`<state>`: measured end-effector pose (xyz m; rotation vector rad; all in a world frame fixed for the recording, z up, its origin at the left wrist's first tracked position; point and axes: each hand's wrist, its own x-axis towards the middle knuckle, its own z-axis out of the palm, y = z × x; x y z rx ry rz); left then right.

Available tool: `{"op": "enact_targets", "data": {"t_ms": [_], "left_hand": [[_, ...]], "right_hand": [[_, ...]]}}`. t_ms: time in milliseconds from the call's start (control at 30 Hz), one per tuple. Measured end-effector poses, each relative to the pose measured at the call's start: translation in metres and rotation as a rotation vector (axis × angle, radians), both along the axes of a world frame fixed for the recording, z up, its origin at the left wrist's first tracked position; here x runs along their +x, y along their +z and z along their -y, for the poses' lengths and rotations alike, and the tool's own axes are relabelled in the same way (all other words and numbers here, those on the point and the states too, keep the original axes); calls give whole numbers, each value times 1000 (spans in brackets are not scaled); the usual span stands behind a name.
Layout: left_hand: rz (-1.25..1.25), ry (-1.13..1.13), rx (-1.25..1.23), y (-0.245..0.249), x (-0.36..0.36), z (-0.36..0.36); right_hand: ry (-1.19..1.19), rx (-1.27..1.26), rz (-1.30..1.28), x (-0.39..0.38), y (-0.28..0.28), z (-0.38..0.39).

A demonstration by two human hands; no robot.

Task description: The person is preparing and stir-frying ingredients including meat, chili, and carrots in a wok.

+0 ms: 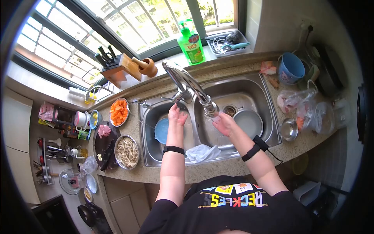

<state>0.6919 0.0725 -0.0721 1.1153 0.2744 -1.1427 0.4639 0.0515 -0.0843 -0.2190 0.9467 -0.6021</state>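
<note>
My left hand (178,115) is over the left basin, palm up with fingers spread, its fingertips close to the base of the chrome faucet (197,90). Nothing lies in it. My right hand (224,124) is at the faucet's spout end, with its fingers stretched out and partly hidden behind the spout. Below my left hand a blue bowl (161,130) sits in the left basin, partly covered by my forearm. A round grey pan (249,126) lies in the right basin beside my right hand. A white cloth or bag (202,153) drapes over the sink's front edge.
Left of the sink (143,152) are a bowl of sliced mushrooms (127,152), a plate of orange chunks (119,111) and a dark cutting board (104,146) with meat. A green soap bottle (191,45) stands on the sill. Plastic bags (298,102) and a metal bowl (289,129) lie right.
</note>
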Motion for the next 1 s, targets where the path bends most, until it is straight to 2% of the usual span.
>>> {"op": "enact_targets", "data": {"t_ms": [67,133,200,233,267,333,400,467,500,533,567,600,633,667,700,733,767,800,833,867,933,967,1000], "left_hand": [[35,-37,3,8,14,5],[-12,16,-48,-21,40,22],[364,189,-159,-49,52,39],[384,88,-99,8,28,31],[372,81,-100,5,26,36],[656,-25,-135,-4,25,44],[634,-91,-75,-11,28,50],[662,-180,-35,5,23,36],[671,-207,-39,-20,31,35],[706,-205,-85,-17,23,25],[621,-201,-168,-30,16,20],[626,-243,-108,-15,-2,4],[609,-243,-201,-38,-13,-7],[730,-286,-63,-63,-28,-17],[750,-436,-13,-73,-41,-36],[1065,-304,80,-106,-62,-51],[1014,-529,100,-80,-65,-76],[985,-546,77,-87,-74,-91],[950,-601,25,-67,-75,-105],[952,-590,29,-61,-74,-112],[943,-701,17,-49,-74,-129],[1157,-712,72,-39,-73,-137],[1159,-694,82,-37,-73,-145]], "right_hand": [[-56,-60,247,9,-34,9],[-85,-82,220,6,11,2],[-37,-310,227,-11,23,-8],[-35,-326,152,-20,26,-15],[-41,-327,140,-29,31,-20],[83,-257,-215,-44,43,-31],[119,-258,-241,-55,57,-40],[170,-276,-252,-59,56,-43],[258,-390,-323,-62,51,-43],[349,-503,-390,-66,43,-46],[567,-870,-796,-71,29,-53],[590,-876,-792,-72,29,-57],[693,-927,-879,-73,30,-62],[794,-985,-963,-75,31,-64],[655,-693,-659,-79,11,-66],[669,-701,-651,-73,20,-72],[844,-912,-1059,-67,38,-81],[999,-1112,-1481,-63,47,-89],[856,-1100,-1132,-68,34,-80],[863,-1110,-1127,-73,21,-80],[857,-904,-1096,-60,38,-86],[1015,-1091,-1518,-50,56,-99],[1025,-1110,-1509,-54,42,-96]]}}
